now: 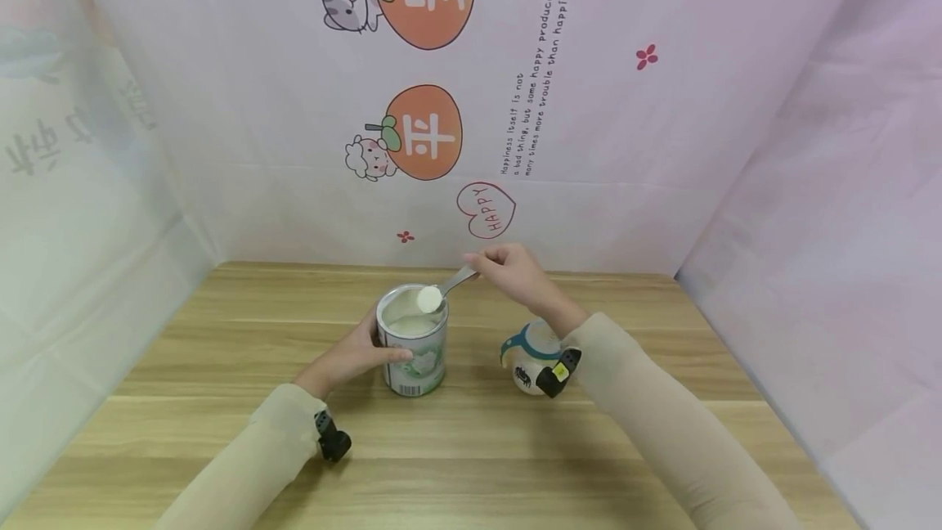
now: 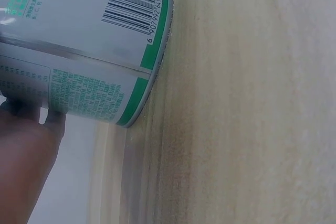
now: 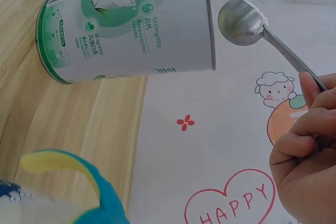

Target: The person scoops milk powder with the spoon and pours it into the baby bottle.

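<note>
An open milk powder can (image 1: 415,358), white and green with a barcode, stands upright on the table, pale powder inside. My left hand (image 1: 361,354) grips it round its left side; in the left wrist view the fingers (image 2: 52,121) lie against the can (image 2: 79,72). Above the can's right rim, a metal measuring spoon (image 1: 459,276) carries a heap of white powder (image 1: 429,298). My right hand (image 1: 515,276) pinches the spoon's handle. In the right wrist view the spoon's round bowl (image 3: 240,22) hangs clear of the can's mouth, its underside showing.
A baby bottle (image 1: 526,370) with a blue collar and handle stands right of the can, partly hidden by the right wrist and its camera. The wooden table (image 1: 441,473) meets a white printed cloth (image 1: 589,211) behind, with cloth walls at both sides.
</note>
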A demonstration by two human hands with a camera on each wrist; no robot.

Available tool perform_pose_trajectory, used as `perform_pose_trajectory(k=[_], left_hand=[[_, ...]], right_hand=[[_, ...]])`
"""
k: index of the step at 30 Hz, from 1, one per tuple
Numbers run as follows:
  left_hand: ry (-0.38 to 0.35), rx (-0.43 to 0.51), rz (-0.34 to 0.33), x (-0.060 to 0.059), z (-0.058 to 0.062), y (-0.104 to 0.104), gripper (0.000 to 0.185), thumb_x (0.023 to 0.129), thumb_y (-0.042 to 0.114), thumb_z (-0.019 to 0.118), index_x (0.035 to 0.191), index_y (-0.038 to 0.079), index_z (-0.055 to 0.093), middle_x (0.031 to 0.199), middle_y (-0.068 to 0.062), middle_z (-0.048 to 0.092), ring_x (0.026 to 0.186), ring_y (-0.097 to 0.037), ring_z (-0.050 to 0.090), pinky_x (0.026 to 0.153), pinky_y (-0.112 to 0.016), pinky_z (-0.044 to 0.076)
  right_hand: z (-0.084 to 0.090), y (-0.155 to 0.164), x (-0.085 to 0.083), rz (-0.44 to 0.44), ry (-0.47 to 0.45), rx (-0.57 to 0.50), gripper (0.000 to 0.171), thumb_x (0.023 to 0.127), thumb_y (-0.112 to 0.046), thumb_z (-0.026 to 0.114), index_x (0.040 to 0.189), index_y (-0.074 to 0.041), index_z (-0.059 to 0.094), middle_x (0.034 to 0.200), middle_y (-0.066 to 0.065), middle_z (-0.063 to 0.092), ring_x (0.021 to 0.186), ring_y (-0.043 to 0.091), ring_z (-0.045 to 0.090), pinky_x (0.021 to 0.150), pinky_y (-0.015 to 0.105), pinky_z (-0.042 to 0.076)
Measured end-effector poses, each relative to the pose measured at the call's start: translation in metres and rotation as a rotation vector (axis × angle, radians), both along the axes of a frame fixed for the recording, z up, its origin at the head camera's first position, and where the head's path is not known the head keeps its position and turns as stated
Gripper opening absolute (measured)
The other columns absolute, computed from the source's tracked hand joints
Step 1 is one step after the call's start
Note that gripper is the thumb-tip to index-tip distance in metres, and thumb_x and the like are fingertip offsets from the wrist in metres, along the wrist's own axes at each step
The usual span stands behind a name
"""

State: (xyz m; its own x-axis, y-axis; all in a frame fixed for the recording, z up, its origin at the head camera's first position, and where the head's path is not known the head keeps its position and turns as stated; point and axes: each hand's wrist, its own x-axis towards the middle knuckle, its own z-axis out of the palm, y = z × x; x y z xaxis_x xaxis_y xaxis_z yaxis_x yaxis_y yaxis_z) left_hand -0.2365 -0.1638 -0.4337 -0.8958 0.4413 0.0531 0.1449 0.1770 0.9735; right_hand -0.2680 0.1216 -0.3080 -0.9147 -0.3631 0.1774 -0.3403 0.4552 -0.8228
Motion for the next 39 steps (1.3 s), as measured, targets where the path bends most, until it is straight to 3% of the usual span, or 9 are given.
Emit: perform_pose_trajectory(k=[15, 22, 30, 39], left_hand=[[-0.01, 0.008, 0.006, -0.001, -0.002, -0.001, 0.105, 0.084, 0.026, 0.083, 0.16, 0.024, 0.011, 0.149, -0.016, 0.04, 0.14, -0.037, 0.034, 0.115, -0.06, 0.023], [-0.012, 0.022, -0.005, -0.002, -0.001, -0.002, 0.105, 0.083, 0.024, 0.084, 0.16, 0.022, 0.012, 0.15, -0.017, 0.039, 0.14, -0.038, 0.033, 0.115, -0.06, 0.023], [-0.012, 0.026, -0.007, -0.003, -0.003, -0.002, 0.105, 0.083, 0.024, 0.084, 0.16, 0.021, 0.012, 0.151, -0.018, 0.037, 0.142, -0.039, 0.031, 0.115, -0.06, 0.021], [-0.015, 0.03, -0.009, -0.001, 0.0, 0.0, 0.105, 0.083, 0.022, 0.084, 0.159, 0.021, 0.013, 0.151, -0.018, 0.037, 0.14, -0.038, 0.033, 0.115, -0.06, 0.023]], right_hand=[[0.009, 0.038, 0.008, -0.017, 0.026, -0.024, 0.039, 0.1, -0.04, 0.059, 0.081, -0.008, 0.072, 0.054, -0.003, 0.036, 0.05, 0.013, 0.029, 0.046, 0.024, 0.026], [0.01, 0.062, 0.013, -0.03, -0.026, -0.053, 0.039, 0.101, -0.04, 0.058, 0.096, -0.005, 0.074, 0.053, -0.004, 0.037, 0.049, 0.011, 0.029, 0.046, 0.023, 0.026], [0.008, 0.09, 0.02, -0.083, -0.03, -0.029, 0.04, 0.102, -0.038, 0.058, 0.074, -0.008, 0.06, 0.056, -0.003, 0.037, 0.052, 0.012, 0.031, 0.05, 0.024, 0.028], [0.007, 0.12, 0.033, -0.112, -0.029, -0.012, 0.037, 0.102, -0.034, 0.059, 0.083, -0.004, 0.068, 0.056, -0.003, 0.037, 0.052, 0.011, 0.03, 0.05, 0.025, 0.029]])
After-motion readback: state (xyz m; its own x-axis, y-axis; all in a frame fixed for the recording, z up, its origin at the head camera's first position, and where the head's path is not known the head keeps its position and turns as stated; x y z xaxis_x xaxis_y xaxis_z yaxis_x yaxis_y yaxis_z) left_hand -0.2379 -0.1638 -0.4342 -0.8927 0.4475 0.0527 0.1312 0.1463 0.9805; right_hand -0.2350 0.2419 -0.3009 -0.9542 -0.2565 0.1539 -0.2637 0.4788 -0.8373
